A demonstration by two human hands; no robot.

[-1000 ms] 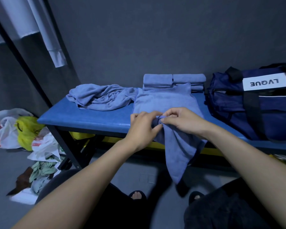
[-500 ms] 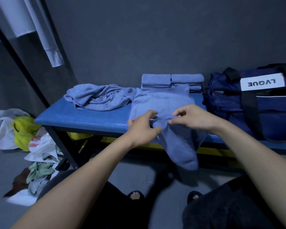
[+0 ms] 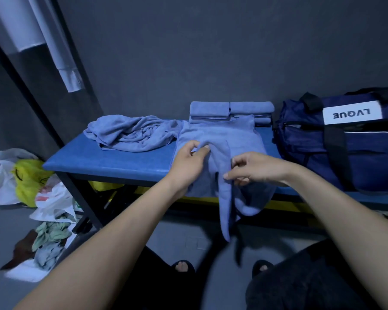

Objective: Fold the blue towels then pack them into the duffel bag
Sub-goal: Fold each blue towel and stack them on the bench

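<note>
Folding step in hand: my left hand (image 3: 188, 163) pinches a ridge of the towel (image 3: 220, 139) lying half on the bench (image 3: 112, 162), my right hand (image 3: 253, 168) pinches its hanging edge, and next I judge it needs spreading flat before folding.

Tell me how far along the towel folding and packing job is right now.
Done: two stacks of folded towels sit at the back of the bench. In hand: the left hand and right hand pinch a towel that hangs over the bench edge. Left: the crumpled heap is unfolded, and no towel shows in the duffel bag.
</note>
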